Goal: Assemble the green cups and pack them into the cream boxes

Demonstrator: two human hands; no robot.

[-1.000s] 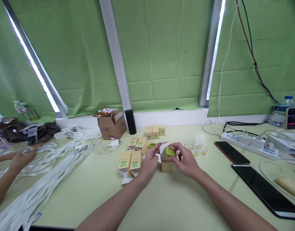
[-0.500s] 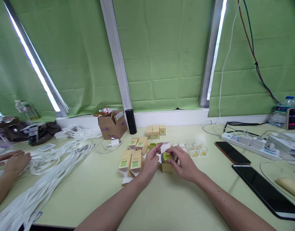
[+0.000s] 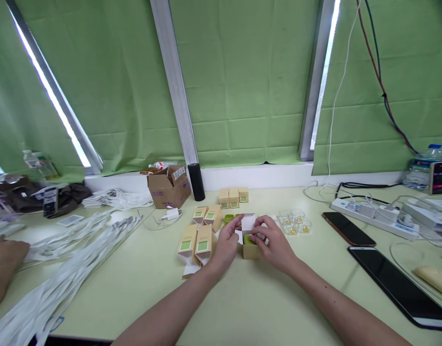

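A small kraft box [image 3: 251, 252] stands with its white flap [image 3: 248, 222] up, between my hands. Inside its mouth sits a green item [image 3: 247, 239], lower than the flap. My right hand [image 3: 273, 240] pinches at the green item, fingertips together over the box; what exactly lies between them is too small to tell. My left hand [image 3: 227, 242] is at the box's left side, fingers against the white side flap. Behind my left fingers is another green piece [image 3: 228, 218], partly hidden.
Kraft boxes with green labels [image 3: 203, 244] stand left of my left hand, more [image 3: 234, 198] at the back. Clear cups with yellow bits [image 3: 295, 222] are right. Phones [image 3: 349, 228], a power strip [image 3: 374, 218] and white straps [image 3: 73, 278] flank them. Another person's hand [image 3: 6, 257] is far left.
The green item has gone down into the box, and my right hand's fingers have shifted over it. My left hand has barely moved. The other person's hand moved left.
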